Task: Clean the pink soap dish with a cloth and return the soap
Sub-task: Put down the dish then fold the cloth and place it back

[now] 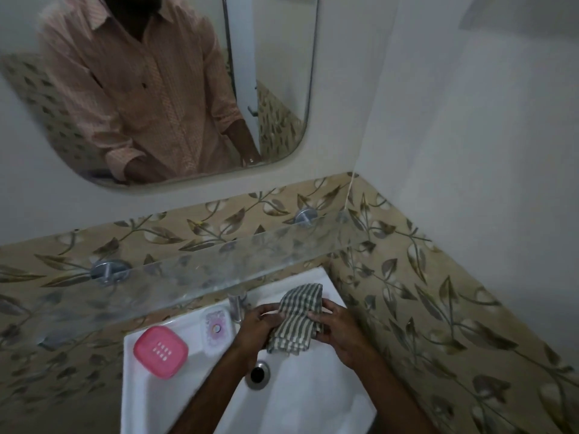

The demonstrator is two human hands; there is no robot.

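The pink soap dish (160, 351) sits empty at lower left of the frame, on the rim of the sink (313, 402). What looks like the soap (216, 327) lies just beside it. At lower centre, the left hand (257, 324) and right hand (338, 330) both curl their fingers round a striped cloth (297, 321). Bunching it into a firm pad should help reach the dish's slots. Above are a glass shelf (219, 264), leaf-patterned tiles (423, 308) and a mirror (188, 89).
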